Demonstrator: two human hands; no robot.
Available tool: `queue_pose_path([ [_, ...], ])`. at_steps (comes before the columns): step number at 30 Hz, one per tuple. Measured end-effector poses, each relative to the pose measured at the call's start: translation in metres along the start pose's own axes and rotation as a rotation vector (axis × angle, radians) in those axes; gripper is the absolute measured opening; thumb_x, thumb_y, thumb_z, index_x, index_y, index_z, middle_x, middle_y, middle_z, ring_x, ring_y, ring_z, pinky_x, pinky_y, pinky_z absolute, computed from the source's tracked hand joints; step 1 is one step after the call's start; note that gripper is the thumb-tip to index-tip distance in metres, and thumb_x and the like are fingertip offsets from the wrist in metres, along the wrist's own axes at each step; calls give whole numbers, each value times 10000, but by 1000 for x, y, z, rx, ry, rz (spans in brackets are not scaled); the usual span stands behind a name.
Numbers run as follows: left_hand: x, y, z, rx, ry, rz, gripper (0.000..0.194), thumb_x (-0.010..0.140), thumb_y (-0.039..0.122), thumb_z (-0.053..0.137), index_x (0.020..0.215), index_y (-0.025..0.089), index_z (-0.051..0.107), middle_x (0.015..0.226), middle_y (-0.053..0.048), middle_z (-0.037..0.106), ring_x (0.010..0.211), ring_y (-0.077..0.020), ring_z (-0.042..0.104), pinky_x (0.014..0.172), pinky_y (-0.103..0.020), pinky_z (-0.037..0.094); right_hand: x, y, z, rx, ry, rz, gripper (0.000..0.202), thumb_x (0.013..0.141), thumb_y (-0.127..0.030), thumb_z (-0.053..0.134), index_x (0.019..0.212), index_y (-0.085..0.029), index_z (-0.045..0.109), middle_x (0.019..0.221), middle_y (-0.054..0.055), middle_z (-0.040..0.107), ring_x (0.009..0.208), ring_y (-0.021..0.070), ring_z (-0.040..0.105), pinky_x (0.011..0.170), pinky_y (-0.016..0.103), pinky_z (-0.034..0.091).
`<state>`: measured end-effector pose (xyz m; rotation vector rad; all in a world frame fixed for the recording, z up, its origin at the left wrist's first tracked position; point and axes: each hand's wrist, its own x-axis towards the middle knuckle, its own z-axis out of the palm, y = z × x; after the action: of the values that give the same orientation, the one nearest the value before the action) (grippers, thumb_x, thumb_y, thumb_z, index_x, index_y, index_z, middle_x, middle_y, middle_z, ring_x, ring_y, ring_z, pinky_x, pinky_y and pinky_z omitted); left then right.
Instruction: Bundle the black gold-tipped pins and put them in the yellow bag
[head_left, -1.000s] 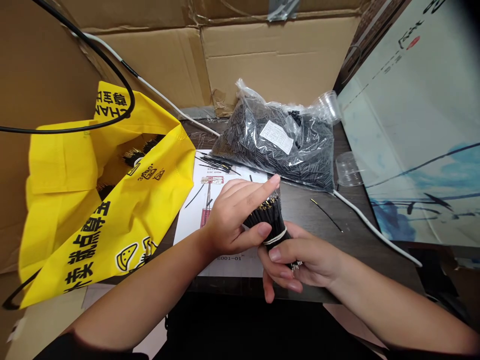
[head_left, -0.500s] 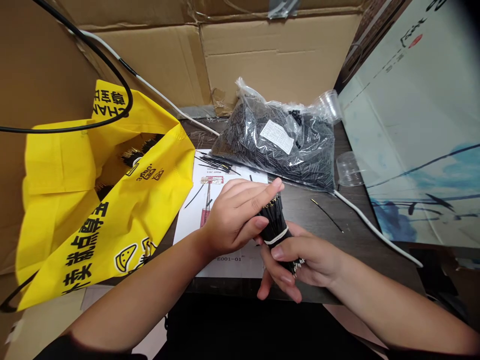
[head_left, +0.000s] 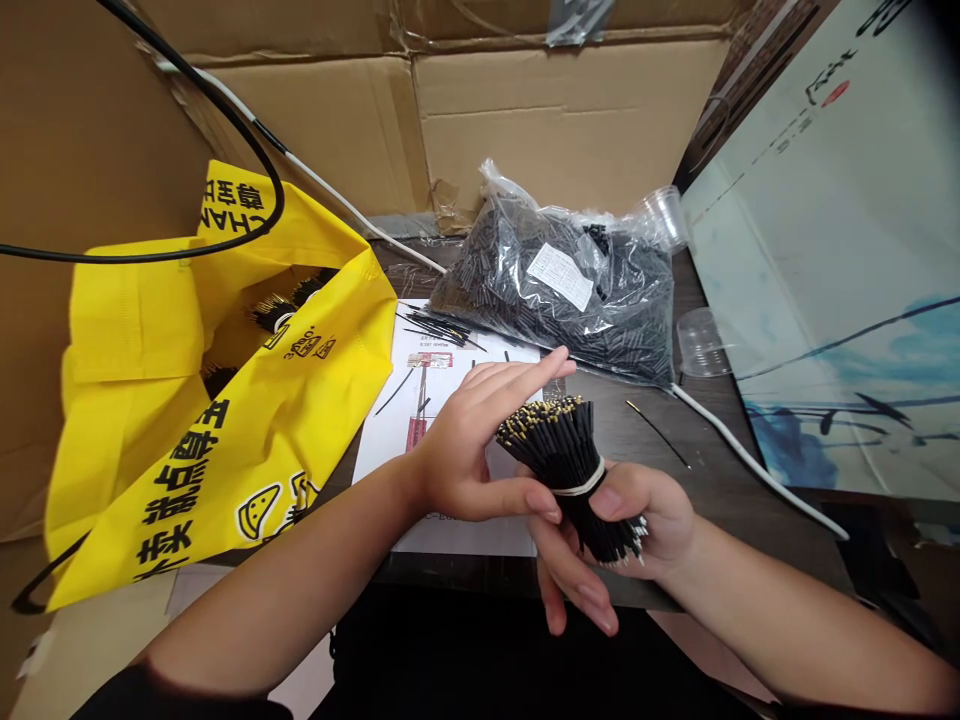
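In my right hand [head_left: 637, 510] is a thick bundle of short black wires [head_left: 551, 440], tied round the middle with a white band [head_left: 581, 482]. Gold tips fan out at the bundle's upper left end, and bare silvery ends show at the lower right. My left hand [head_left: 480, 430] is held open beside the gold-tipped end, its fingers stretched and its thumb close to the band. Whether the thumb touches the wires I cannot tell. Under my left hand lies a printed white sheet [head_left: 382, 430], with several loose black wires [head_left: 442, 327] at its top.
At the left a yellow bag [head_left: 322, 370] gapes, with more wire bundles [head_left: 274, 312] inside. A clear bag of small black tubes [head_left: 559, 290] lies at the back, by plastic cups [head_left: 664, 218]. One loose wire [head_left: 658, 433] and a white cable [head_left: 757, 465] are at the right.
My left hand has come off the gold-tipped end, which now shows in full and spreads wider. The bundle in my right hand has shifted slightly right and down. The view has shifted a little.
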<state>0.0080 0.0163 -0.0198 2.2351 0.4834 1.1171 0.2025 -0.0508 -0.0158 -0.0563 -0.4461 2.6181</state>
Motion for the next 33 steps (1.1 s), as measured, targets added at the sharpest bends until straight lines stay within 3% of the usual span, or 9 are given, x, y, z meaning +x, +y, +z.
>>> queue_pose_path([
  [5, 2, 3, 3, 80, 95, 40, 980, 855, 709, 641, 1613, 157, 357, 1424, -189, 642, 1220, -315, 660, 1042, -481, 477, 0, 6, -6, 65, -36, -13, 210, 890, -265, 458, 1004, -150, 591, 580, -21, 611, 388, 86, 523, 685, 318, 619],
  [12, 2, 0, 5, 149, 31, 50, 896, 937, 650, 564, 1638, 160, 295, 1455, -169, 630, 1280, -290, 639, 1050, -463, 474, 0, 6, -5, 62, -41, -12, 208, 988, -232, 411, 977, -134, 595, 575, -39, 588, 386, 59, 502, 720, 332, 643],
  [17, -1, -1, 6, 118, -37, 19, 792, 1017, 574, 474, 1649, 152, 249, 1470, -163, 620, 1333, -262, 613, 1085, -441, 474, 0, 2, -4, 67, -9, 55, 156, 984, -236, 440, 987, -147, 569, 560, -49, 606, 368, 53, 502, 729, 344, 649],
  [25, -3, 0, 7, 108, -30, 23, 651, 1043, 469, 459, 1599, 142, 374, 1464, -176, 621, 1400, -248, 578, 1142, -430, 488, -1, 1, -4, 42, 77, 133, 129, 929, -306, 530, 932, -180, 503, 532, -58, 616, 347, 67, 498, 714, 357, 649],
  [31, -1, 3, 6, 62, -12, 34, 566, 1031, 385, 467, 1555, 171, 452, 1424, -169, 654, 1362, -261, 606, 1114, -485, 508, -1, 0, -3, 15, 82, 158, 125, 893, -314, 516, 920, -191, 509, 535, -46, 646, 350, 89, 541, 730, 354, 634],
  [33, -1, 6, 3, -39, -2, 29, 576, 1006, 437, 501, 1521, 178, 502, 1388, -170, 676, 1302, -281, 640, 1080, -500, 529, 0, 1, -3, 11, 35, 169, 186, 885, -353, 524, 940, -177, 543, 568, -13, 683, 395, 110, 601, 745, 346, 621],
])
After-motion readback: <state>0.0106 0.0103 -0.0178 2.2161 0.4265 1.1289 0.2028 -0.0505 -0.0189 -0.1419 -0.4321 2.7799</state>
